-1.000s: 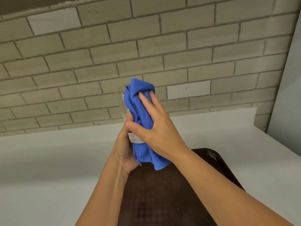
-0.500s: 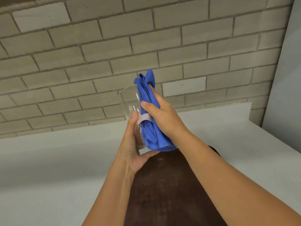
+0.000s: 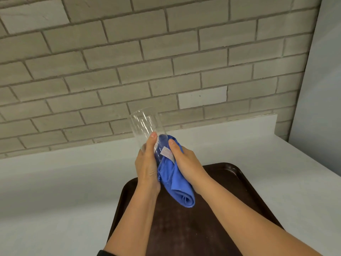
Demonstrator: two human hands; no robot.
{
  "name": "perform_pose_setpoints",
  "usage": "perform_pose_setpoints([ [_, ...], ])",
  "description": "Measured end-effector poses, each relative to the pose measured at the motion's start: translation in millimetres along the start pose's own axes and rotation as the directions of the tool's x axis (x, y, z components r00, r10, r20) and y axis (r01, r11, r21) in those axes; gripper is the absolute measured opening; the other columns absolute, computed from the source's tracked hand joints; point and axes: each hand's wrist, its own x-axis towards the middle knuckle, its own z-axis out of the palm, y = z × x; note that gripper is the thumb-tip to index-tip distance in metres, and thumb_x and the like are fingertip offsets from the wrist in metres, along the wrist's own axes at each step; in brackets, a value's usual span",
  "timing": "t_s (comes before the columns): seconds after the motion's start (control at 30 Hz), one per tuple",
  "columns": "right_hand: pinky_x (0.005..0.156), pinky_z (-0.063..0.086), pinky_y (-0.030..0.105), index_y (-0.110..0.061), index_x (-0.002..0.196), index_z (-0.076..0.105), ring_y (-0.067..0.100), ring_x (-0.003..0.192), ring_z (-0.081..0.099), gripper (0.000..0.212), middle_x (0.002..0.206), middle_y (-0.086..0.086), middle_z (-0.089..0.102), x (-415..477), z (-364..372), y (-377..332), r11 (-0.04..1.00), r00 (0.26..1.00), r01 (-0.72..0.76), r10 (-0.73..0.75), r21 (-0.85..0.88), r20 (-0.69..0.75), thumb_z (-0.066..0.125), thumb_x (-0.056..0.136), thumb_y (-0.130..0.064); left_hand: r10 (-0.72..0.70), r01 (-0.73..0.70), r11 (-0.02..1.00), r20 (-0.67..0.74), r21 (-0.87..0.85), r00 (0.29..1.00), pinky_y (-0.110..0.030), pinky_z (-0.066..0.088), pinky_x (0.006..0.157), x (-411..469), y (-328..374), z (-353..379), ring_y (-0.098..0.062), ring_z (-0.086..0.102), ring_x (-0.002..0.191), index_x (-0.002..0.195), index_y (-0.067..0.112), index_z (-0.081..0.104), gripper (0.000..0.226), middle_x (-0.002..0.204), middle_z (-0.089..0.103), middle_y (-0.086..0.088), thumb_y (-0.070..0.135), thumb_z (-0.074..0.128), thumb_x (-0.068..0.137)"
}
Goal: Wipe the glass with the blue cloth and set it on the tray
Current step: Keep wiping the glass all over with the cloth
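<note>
Glass [image 3: 145,124] up in the air, tilted, its open rim leaning away toward the brick wall [image 3: 166,61], held above the far end of the tray [image 3: 228,172]. Left hand [image 3: 147,163] grips its lower part, thumb pressed up the side. Right hand [image 3: 184,161] clutches the cloth [image 3: 177,182] against the base of the glass, thumb on top, a white label [image 3: 167,152] showing just beside it. Blue folds hang down between both wrists, the rolled end dangling over the tray, whether touching it I cannot tell. Dark brown tray lies flat on the pale grey table [image 3: 55,191], which runs right up to the wall.
</note>
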Motion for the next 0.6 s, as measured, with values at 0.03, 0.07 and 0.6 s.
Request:
perform_pose_setpoints([
  [0.03, 0.093, 0.049, 0.043, -0.019, 0.092, 0.064, 0.023, 0.093, 0.064, 0.048, 0.099, 0.011, 0.069, -1, -1, 2, 1.000, 1.000, -0.008, 0.008, -0.026, 0.001, 0.037, 0.086, -0.057, -0.039, 0.040, 0.999, 0.003, -0.018, 0.999, -0.044, 0.055, 0.081, -1, -3, 0, -0.022, 0.071, 0.084, 0.096, 0.011, 0.066, 0.070, 0.091, 0.073, -0.010, 0.055, 0.079, 0.043],
  [0.07, 0.093, 0.049, 0.043, -0.017, 0.095, 0.064, 0.023, 0.093, 0.063, 0.051, 0.099, 0.011, 0.068, -2, -3, 5, 0.998, 1.000, -0.019, 0.020, -0.061, 0.008, 0.034, 0.086, -0.058, -0.065, 0.065, 0.997, -0.002, -0.032, 0.998, -0.046, 0.053, 0.087, -2, -7, -1, -0.028, 0.069, 0.092, 0.103, 0.009, 0.064, 0.076, 0.099, 0.071, -0.014, 0.055, 0.078, 0.045],
  [0.6, 0.064, 0.055, 0.030, -0.006, 0.079, 0.068, 0.020, 0.064, 0.068, 0.031, 0.067, 0.009, 0.072, -20, -53, 42, 0.851, 0.917, -0.389, 0.395, 0.352, 0.059, 0.063, 0.080, -0.037, 0.401, -0.383, 0.882, -0.009, 0.273, 0.916, -0.009, 0.045, 0.066, 4, -35, 0, -0.006, 0.057, 0.090, 0.107, 0.024, 0.054, 0.036, 0.106, 0.062, 0.001, 0.032, 0.068, 0.075],
])
